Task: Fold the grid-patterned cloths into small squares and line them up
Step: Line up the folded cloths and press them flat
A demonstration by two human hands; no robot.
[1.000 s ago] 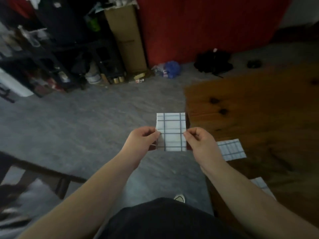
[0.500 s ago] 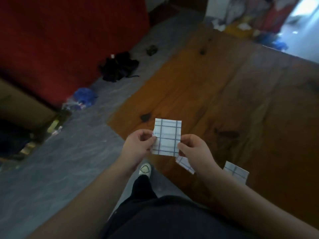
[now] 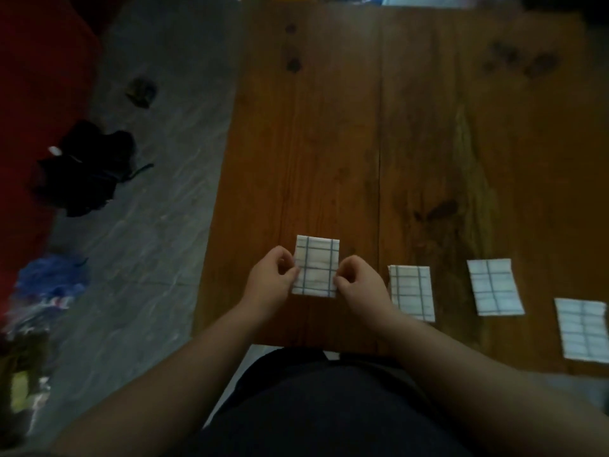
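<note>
A small folded white cloth with a dark grid (image 3: 316, 266) is held over the near left part of the wooden table (image 3: 379, 143). My left hand (image 3: 270, 281) pinches its left edge and my right hand (image 3: 361, 285) pinches its right edge. To the right, three folded grid cloths lie flat on the table in a row: one (image 3: 412, 292) just beside my right hand, a second (image 3: 494, 286) further right, and a third (image 3: 581, 333) at the frame's right edge, lower and partly cut off.
The table's left edge borders a grey floor (image 3: 148, 225). On the floor lie a black bundle (image 3: 85, 169), a small dark object (image 3: 141, 92) and blue and mixed clutter (image 3: 49, 285). A red surface (image 3: 33, 94) fills the far left.
The view has swung right from the floor onto the table. Both hands, still pinching the folded cloth, now hold it over the table beside the row of folded cloths.
</note>
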